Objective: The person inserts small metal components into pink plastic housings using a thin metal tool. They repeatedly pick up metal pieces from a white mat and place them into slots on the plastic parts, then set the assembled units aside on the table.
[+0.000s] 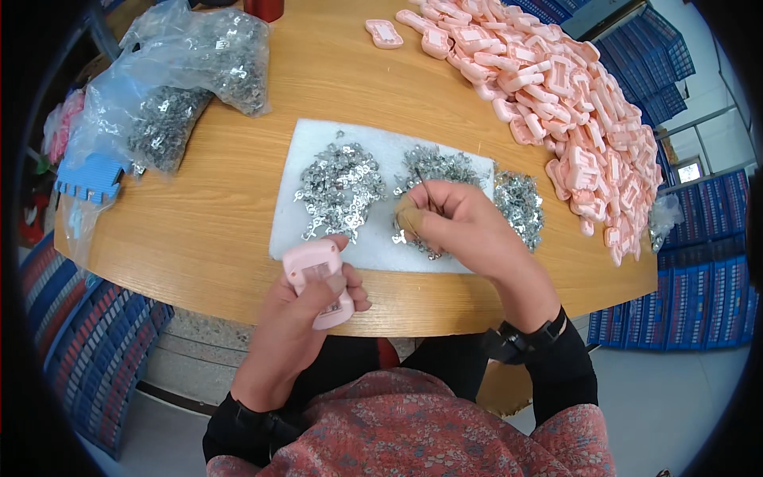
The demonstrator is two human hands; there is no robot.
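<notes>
My left hand (306, 306) grips a pale pink plastic casing (324, 278) near the table's front edge. Its thumb lies across the open recess, where small metal parts seem to sit. Above the middle pile of small metal contact pieces (441, 165), my right hand (457, 219) pinches thin dark tweezers (430, 195), partly hidden by the fingers. A tan covering wraps one fingertip of that hand. Another metal pile (338, 187) spreads to its left. Both piles lie on a white foam sheet (288, 211).
A third metal pile (520, 208) lies at the sheet's right edge. Many pink casings (556, 95) are heaped at the back right of the wooden table (207, 230). Clear bags of metal parts (230, 67) and a blue foam piece (91, 176) occupy the left. Blue trays (675, 302) stand beyond.
</notes>
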